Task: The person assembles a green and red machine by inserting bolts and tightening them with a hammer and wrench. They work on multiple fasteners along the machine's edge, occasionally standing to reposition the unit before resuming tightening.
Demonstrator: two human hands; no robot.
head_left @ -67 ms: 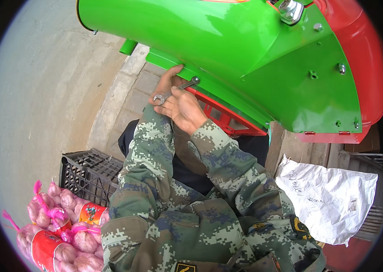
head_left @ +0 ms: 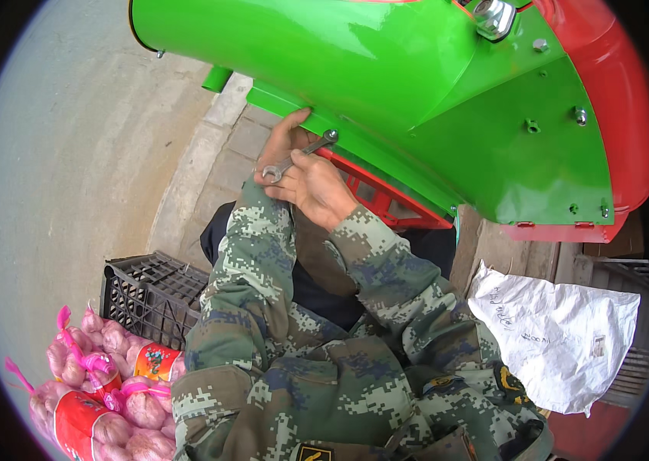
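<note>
My right hand (head_left: 317, 188) is closed round the shaft of a silver combination wrench (head_left: 303, 154). The wrench's ring end sits on a bolt (head_left: 331, 135) in the flange (head_left: 278, 100) along the lower edge of a green sheet-metal chute (head_left: 324, 54). Its open-jaw end points down and left, over the left wrist. At the flange's edge is my left hand (head_left: 282, 142), thumb pressed on the metal and fingers curled underneath, their tips hidden. Beneath the flange runs a red metal frame (head_left: 386, 201), just right of both hands.
A red rounded housing (head_left: 609, 92) joins the chute at the right. Net bags of garlic (head_left: 109, 384) lie at lower left beside a black plastic crate (head_left: 155, 296). A white sack (head_left: 555, 330) is at lower right. Paving and a kerb (head_left: 186, 177) run behind the crate.
My right hand and the wrench's open-jaw end have shifted slightly right and down. The ring end remains on the bolt, and my left hand stays at the flange.
</note>
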